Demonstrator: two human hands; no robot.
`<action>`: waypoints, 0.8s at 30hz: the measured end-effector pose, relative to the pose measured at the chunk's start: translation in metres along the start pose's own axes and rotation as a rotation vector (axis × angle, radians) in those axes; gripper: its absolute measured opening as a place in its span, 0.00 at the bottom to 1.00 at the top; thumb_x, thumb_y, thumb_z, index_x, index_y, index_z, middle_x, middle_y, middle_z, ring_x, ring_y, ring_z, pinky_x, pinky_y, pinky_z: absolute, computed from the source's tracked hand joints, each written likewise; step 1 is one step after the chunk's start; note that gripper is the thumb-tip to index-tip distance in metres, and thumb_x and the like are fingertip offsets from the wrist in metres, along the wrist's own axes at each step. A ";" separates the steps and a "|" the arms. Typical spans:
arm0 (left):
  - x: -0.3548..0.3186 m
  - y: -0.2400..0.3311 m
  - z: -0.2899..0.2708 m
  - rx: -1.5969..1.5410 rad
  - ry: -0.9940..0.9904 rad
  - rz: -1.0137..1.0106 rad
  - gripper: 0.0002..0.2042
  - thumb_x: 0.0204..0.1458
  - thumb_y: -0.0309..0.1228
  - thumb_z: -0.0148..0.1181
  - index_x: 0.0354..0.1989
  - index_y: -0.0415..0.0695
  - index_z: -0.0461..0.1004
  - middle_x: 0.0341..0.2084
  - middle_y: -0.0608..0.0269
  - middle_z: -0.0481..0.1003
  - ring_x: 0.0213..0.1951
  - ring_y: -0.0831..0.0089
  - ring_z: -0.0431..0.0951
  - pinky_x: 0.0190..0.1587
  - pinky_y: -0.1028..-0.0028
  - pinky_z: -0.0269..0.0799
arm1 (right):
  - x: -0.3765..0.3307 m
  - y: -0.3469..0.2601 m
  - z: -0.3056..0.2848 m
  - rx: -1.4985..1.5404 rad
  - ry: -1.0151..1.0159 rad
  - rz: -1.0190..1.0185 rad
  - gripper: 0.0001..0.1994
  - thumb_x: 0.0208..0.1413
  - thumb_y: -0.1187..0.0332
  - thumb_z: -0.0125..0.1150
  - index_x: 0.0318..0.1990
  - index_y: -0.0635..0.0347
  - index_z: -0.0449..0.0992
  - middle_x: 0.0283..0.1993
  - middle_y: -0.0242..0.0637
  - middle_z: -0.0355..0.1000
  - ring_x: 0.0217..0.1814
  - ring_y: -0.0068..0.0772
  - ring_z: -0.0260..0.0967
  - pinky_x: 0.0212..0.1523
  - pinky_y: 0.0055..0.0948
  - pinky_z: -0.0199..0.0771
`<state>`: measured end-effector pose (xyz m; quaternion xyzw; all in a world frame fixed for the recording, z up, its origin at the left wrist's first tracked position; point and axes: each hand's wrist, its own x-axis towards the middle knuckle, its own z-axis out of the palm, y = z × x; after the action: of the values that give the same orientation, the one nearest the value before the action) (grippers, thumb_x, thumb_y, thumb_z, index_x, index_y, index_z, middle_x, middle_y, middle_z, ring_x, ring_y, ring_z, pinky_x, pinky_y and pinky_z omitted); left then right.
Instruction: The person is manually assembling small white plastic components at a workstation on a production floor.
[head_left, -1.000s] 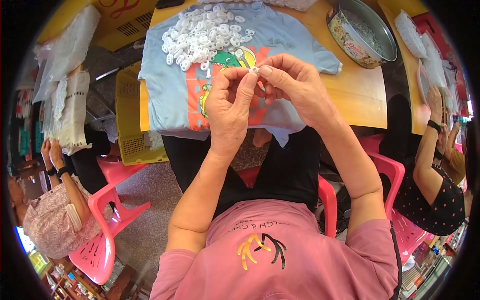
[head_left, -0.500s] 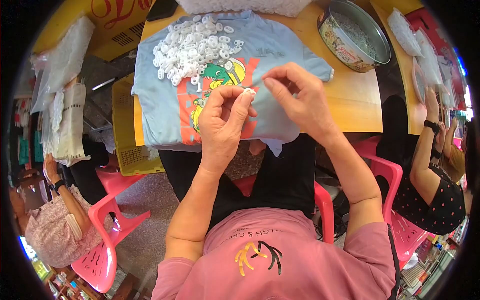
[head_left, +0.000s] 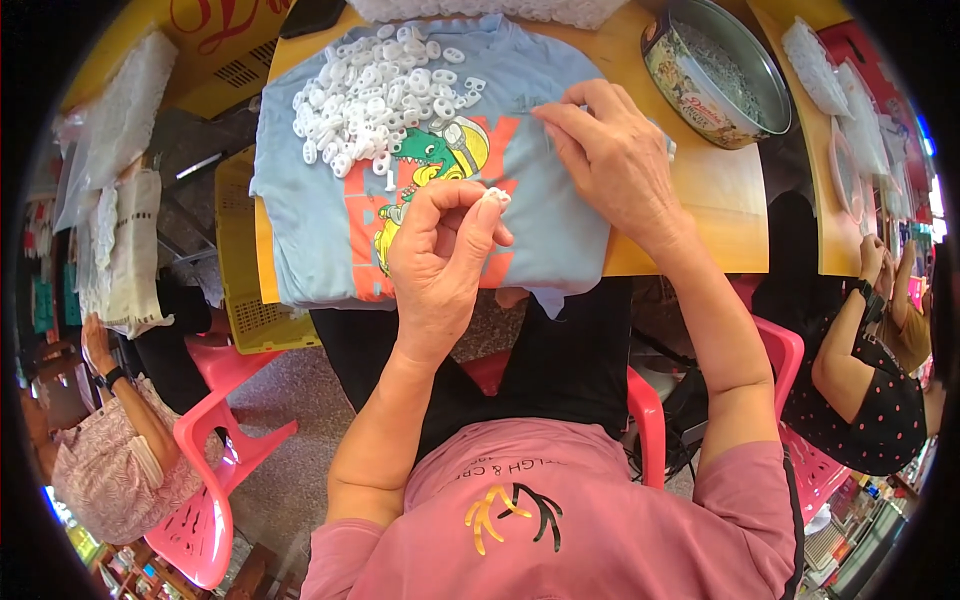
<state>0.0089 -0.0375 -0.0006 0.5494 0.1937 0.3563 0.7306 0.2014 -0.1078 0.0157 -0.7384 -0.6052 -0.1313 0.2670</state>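
Yellow-orange counter (head_left: 700,215), seen from above, carrying a light-blue T-shirt (head_left: 320,215) with a dinosaur print, spread flat. Left hand (head_left: 440,260) raised over the shirt's lower middle, thumb and forefinger pinched shut on a small white plastic ring (head_left: 497,197) held at the fingertips; the remaining fingers curl inward. Right hand (head_left: 610,160) lies just to the right and slightly beyond, palm down on the shirt's right part, fingers drawn together and pressing the cloth; whether it grips anything cannot be told. Heap of white plastic rings (head_left: 375,90) rests on the shirt's upper left, well apart from the pinched ring. Round printed tin (head_left: 700,75), open, stands at the counter's far right corner. Yellow crate (head_left: 235,250) sits below the counter's left edge. Pink plastic chairs (head_left: 205,480) flank the seated person.
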 end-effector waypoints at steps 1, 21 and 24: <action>0.000 0.000 0.000 0.003 0.001 0.001 0.03 0.60 0.22 0.56 0.40 0.38 0.71 0.34 0.66 0.74 0.31 0.82 0.75 0.36 0.80 0.73 | 0.000 0.000 -0.001 0.000 -0.002 0.000 0.07 0.53 0.72 0.62 0.39 0.56 0.81 0.38 0.36 0.71 0.42 0.40 0.71 0.37 0.37 0.72; 0.001 -0.001 -0.002 -0.010 -0.004 0.008 0.03 0.60 0.21 0.56 0.40 0.38 0.71 0.35 0.66 0.72 0.31 0.82 0.75 0.36 0.80 0.73 | 0.000 0.007 -0.009 0.146 0.017 0.006 0.06 0.50 0.73 0.65 0.36 0.58 0.79 0.40 0.37 0.72 0.42 0.40 0.72 0.38 0.35 0.72; 0.000 -0.002 -0.002 -0.015 -0.006 0.011 0.03 0.60 0.21 0.56 0.40 0.37 0.71 0.35 0.65 0.73 0.31 0.82 0.75 0.37 0.80 0.73 | 0.003 0.008 -0.007 0.136 0.002 0.013 0.06 0.50 0.72 0.66 0.36 0.57 0.79 0.39 0.36 0.72 0.42 0.39 0.72 0.39 0.35 0.72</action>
<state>0.0086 -0.0363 -0.0026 0.5461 0.1858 0.3598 0.7333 0.2104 -0.1101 0.0213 -0.7224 -0.6076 -0.0890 0.3179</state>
